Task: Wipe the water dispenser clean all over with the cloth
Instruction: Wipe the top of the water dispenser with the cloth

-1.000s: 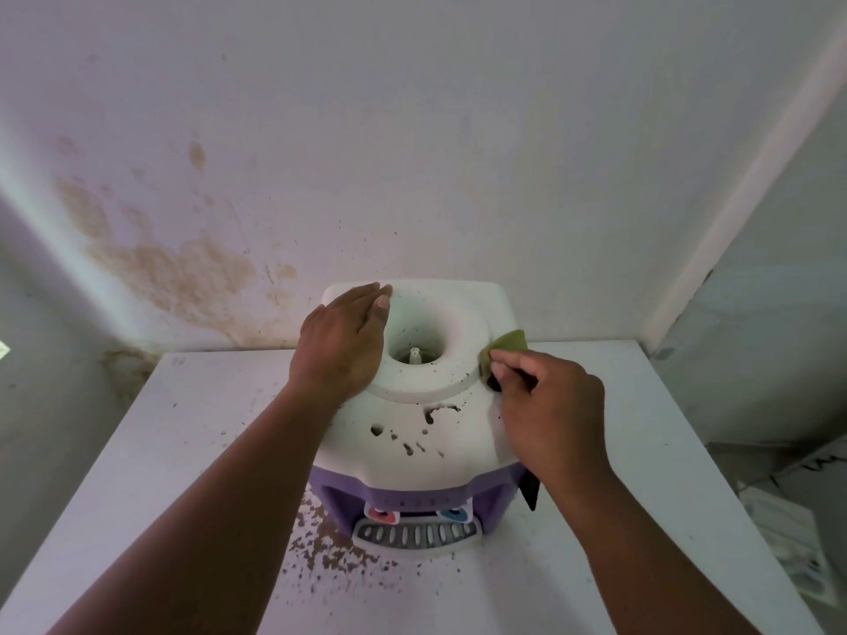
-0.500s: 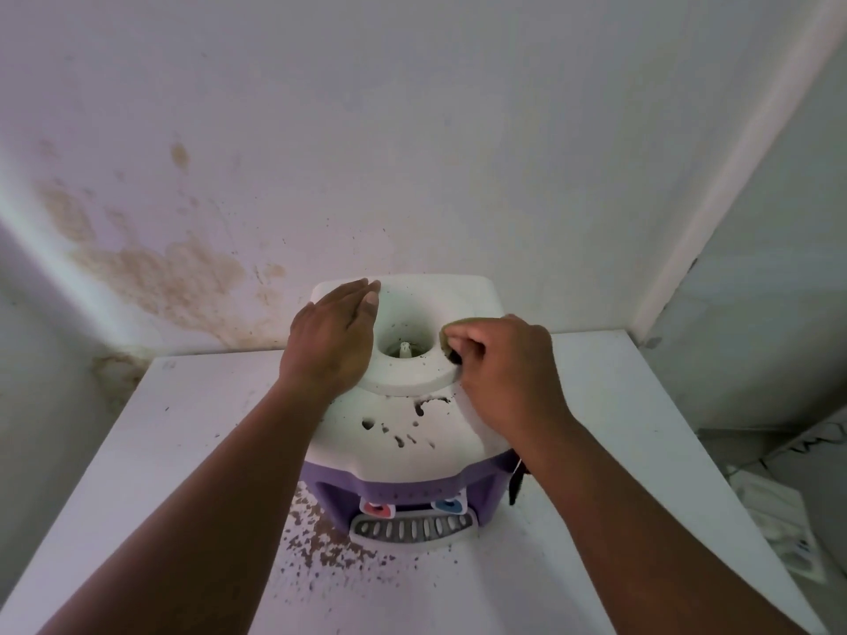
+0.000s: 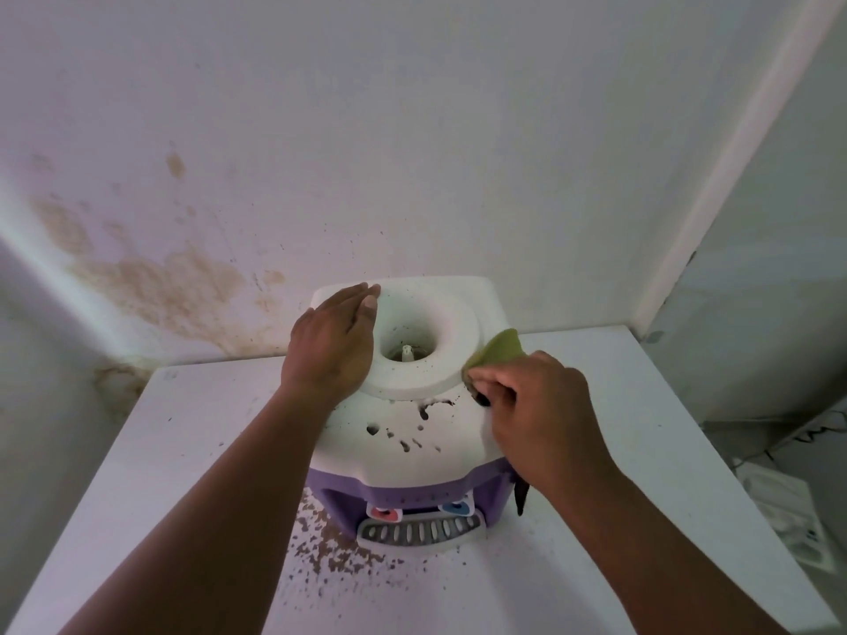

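Observation:
A small water dispenser (image 3: 403,456) with a white top and purple body stands on a white table (image 3: 641,451). Dark dirt spots mark its top below the raised round collar. My left hand (image 3: 332,343) lies flat with straight fingers on the left side of the collar. My right hand (image 3: 536,414) grips a green cloth (image 3: 502,348) and presses it against the collar's right edge. Most of the cloth is hidden under my fingers. Red and blue taps and a grey drip tray show at the dispenser's front.
Brown specks litter the table (image 3: 334,552) in front of the dispenser on the left. A stained white wall (image 3: 174,286) stands right behind it. To the right, beyond the table edge, white packaging (image 3: 788,515) lies on the floor.
My right hand with the cloth swept from the collar's right edge to its inner rim, then back to the right edge. My left hand stayed put.

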Action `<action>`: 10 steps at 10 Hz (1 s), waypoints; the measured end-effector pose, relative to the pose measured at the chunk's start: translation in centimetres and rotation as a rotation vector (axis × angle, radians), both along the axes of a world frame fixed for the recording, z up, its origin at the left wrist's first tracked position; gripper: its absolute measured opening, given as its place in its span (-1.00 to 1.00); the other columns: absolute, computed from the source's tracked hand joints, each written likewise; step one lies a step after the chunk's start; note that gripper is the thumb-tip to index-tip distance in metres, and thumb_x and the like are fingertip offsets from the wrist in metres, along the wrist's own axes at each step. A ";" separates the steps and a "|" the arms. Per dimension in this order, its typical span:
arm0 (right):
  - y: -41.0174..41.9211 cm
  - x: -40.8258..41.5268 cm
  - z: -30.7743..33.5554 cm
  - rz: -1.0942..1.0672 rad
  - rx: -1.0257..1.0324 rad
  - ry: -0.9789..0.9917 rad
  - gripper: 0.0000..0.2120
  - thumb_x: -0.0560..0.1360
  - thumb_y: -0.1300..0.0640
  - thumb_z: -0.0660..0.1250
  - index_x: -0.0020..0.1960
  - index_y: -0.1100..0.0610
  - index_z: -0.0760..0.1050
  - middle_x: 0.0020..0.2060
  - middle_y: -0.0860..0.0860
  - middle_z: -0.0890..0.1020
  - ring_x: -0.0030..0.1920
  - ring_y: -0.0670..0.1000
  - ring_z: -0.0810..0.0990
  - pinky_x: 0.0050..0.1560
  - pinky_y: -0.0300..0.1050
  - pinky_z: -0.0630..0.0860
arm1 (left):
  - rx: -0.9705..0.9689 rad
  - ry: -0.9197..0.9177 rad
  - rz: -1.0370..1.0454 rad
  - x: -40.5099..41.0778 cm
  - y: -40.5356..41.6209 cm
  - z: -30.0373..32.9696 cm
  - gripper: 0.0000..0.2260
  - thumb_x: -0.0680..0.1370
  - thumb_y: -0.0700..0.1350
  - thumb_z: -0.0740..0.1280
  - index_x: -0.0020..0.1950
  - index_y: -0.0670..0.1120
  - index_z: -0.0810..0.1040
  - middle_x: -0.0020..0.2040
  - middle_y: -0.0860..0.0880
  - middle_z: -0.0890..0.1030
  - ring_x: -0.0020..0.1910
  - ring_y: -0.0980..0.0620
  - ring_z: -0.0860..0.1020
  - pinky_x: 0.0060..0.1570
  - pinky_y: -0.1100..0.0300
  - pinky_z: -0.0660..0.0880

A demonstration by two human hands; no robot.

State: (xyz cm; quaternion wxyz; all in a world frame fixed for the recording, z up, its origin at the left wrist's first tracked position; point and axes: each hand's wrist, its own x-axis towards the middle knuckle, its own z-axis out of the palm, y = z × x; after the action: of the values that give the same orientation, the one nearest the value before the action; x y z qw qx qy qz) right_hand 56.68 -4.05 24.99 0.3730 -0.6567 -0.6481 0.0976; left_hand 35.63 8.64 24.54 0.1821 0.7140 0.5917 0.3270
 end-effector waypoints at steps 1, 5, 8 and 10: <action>-1.5 0.3 -0.6 0.099 0.007 -0.036 -0.74 0.51 0.32 0.42 0.04 0.00 0.73 -0.17 -0.15 0.70 -0.13 -0.20 0.54 -0.13 -0.47 0.40 | 0.005 -0.006 0.000 0.0 0.1 -0.1 -0.61 0.74 0.10 0.04 0.50 0.15 0.49 0.50 0.18 0.47 0.49 0.09 0.39 0.53 -0.12 0.27; -3.3 -0.5 -0.9 0.155 0.069 -0.002 -0.77 0.51 0.33 0.43 0.06 0.08 0.73 -0.13 -0.12 0.71 -0.10 -0.09 0.60 -0.09 -0.20 0.60 | 0.002 -0.002 0.003 -0.1 0.0 -0.3 -0.59 0.73 0.13 0.02 0.51 0.16 0.47 0.52 0.17 0.45 0.51 0.09 0.37 0.55 -0.12 0.24; -3.4 -1.2 -0.9 0.085 0.050 0.013 -0.76 0.53 0.30 0.41 0.09 0.04 0.73 -0.13 -0.07 0.71 -0.11 -0.11 0.59 -0.06 -0.26 0.57 | -0.010 0.006 0.003 0.0 -0.3 -0.1 -0.58 0.73 0.13 0.01 0.51 0.15 0.46 0.53 0.17 0.44 0.53 0.09 0.35 0.56 -0.11 0.23; -4.9 -1.6 -1.2 0.166 0.061 0.010 -0.78 0.55 0.28 0.41 0.14 0.09 0.71 -0.09 -0.04 0.72 -0.08 -0.04 0.61 -0.05 -0.12 0.63 | -0.008 0.021 0.002 0.0 -0.8 0.0 -0.56 0.71 0.16 -0.01 0.52 0.15 0.46 0.53 0.16 0.44 0.53 0.08 0.35 0.56 -0.12 0.22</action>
State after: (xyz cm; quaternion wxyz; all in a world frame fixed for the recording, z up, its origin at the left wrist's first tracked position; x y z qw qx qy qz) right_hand 55.10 -8.94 23.83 0.3867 -0.5887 -0.7010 0.1117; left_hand 35.66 7.88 24.51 0.1783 0.7161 0.5955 0.3174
